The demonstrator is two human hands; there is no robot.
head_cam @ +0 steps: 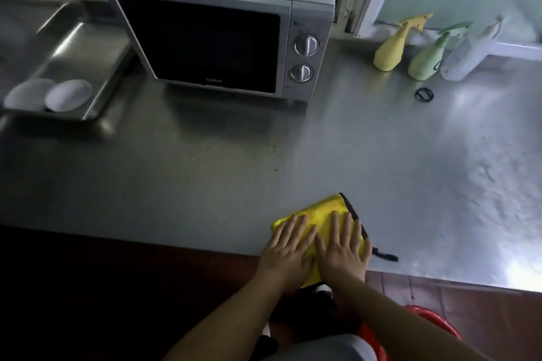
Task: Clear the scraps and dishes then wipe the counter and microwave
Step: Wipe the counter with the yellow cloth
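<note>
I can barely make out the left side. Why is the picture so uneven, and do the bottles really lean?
Head view: light falls from the right, so the counter glares there and dims toward the sink; the bottles tilt from wide-angle distortion; hands on the cloth show clearly.

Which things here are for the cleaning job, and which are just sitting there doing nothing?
For the job: yellow cloth under the left hand and right hand; steel counter; microwave; two white bowls in the sink.

Just lying about: yellow spray bottle, green spray bottle, clear spray bottle, black ring.
</note>
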